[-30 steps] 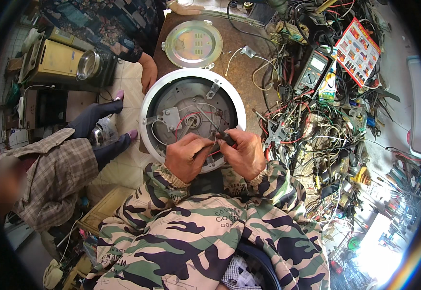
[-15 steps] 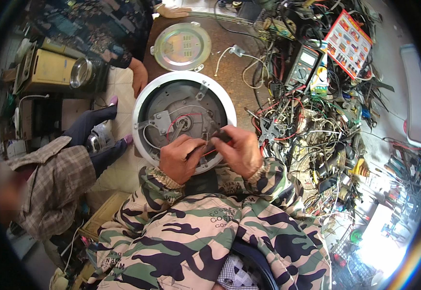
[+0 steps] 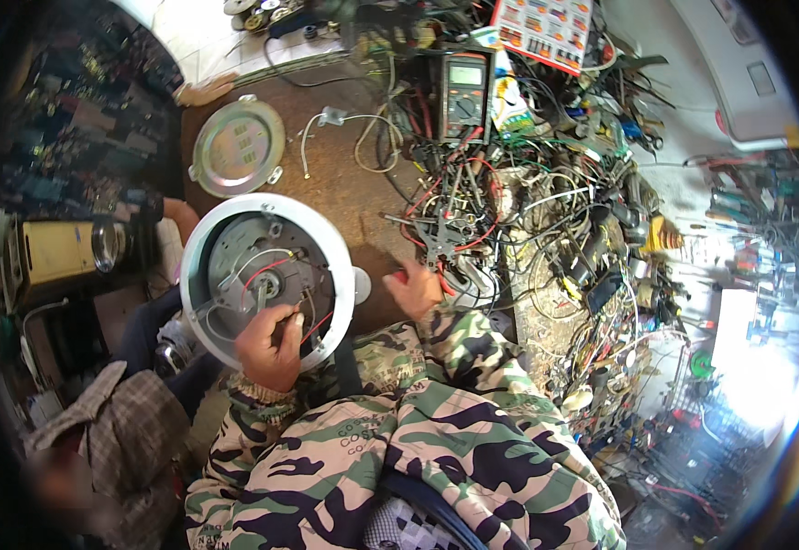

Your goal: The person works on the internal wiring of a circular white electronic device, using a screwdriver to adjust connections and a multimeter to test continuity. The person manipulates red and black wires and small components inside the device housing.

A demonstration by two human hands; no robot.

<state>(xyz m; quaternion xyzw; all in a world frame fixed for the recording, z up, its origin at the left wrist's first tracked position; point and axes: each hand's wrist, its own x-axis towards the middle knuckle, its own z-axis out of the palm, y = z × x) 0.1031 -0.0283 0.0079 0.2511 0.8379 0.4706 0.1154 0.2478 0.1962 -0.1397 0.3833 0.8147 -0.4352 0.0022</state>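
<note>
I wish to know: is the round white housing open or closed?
Open. A red wire shows inside the housing, and the metal disc lies on the table beyond, not covering it.

From the wearer's head, the wide fisheye camera looks steeply down over the near edge of the worktop (image 3: 353, 197), close above left hand (image 3: 271, 348) and right hand (image 3: 414, 290).

The right hand (image 3: 413, 289) has let go of the work and drawn away over the white rim (image 3: 340, 252). It's a blur now, well to the right of the left hand's (image 3: 271, 346) grip, beside the heaped tools (image 3: 440, 240). That left pinch is alone at the wires (image 3: 309, 302).
</note>
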